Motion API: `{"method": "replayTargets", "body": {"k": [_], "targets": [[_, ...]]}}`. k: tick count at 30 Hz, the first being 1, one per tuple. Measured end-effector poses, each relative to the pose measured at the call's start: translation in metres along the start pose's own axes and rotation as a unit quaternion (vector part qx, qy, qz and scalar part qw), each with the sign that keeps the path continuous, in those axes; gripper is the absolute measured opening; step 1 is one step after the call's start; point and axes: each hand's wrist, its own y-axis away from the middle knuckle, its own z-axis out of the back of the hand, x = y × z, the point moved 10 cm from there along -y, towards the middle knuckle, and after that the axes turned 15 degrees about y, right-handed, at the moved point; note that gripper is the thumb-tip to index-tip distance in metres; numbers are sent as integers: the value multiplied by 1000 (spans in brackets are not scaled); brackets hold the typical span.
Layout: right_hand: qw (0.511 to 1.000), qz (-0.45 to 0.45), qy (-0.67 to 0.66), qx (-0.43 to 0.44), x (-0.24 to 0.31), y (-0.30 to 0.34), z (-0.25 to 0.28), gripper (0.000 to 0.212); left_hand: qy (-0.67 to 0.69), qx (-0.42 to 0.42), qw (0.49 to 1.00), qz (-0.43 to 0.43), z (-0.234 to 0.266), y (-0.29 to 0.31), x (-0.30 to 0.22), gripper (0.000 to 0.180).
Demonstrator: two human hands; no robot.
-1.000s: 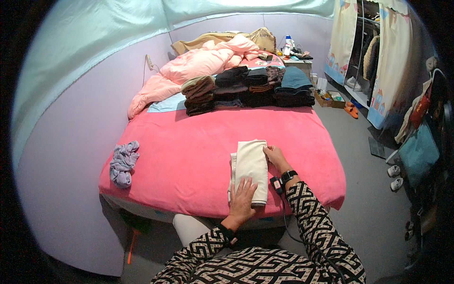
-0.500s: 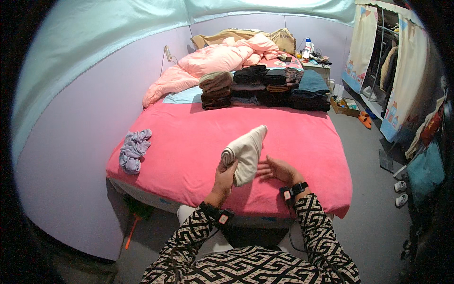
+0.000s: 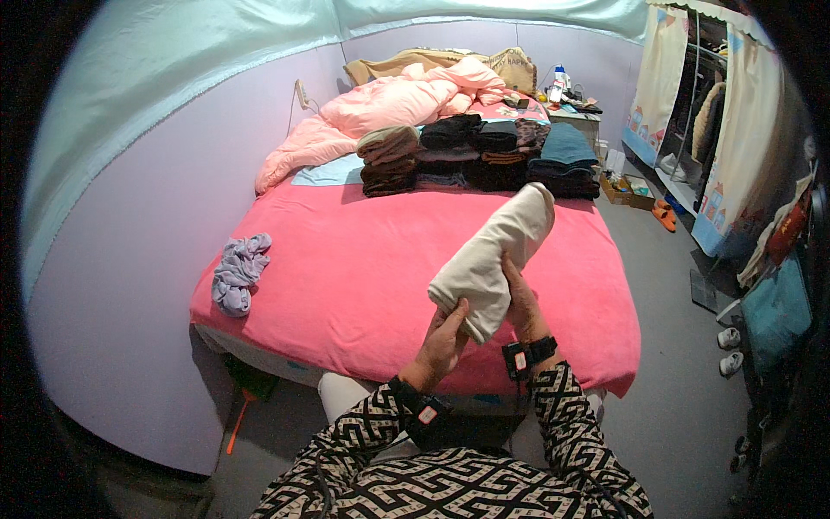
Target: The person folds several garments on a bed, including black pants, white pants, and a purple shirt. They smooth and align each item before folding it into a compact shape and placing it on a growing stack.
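Holding cloth (image 3: 494, 259) between 2 hands (image 3: 441, 343) (image 3: 524, 309)

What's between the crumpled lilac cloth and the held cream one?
In the head view, just pink bedcover shows between the lilac cloth and cream cloth.

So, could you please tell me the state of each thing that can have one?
Cream garment: folded, held up in left hand and right hand
Lilac garment: crumpled
Clothes stacks: folded, piled
Pink quilt: bunched up
Pink bedcover: spread out
Wardrobe curtains: parted
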Motion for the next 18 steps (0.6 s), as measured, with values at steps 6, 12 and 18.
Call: {"method": "replayTargets", "body": {"k": [6,12,18], "targets": [[966,-91,226,-83,-28,-1,38,47,45,-33,995,85,72,5,15,62],[937,-27,340,-80,-18,-2,35,49,17,22,990,139,95,5,8,71],[940,-136,314,3,-19,27,8,53,191,209,933,223,42,17,-4,84]]}}
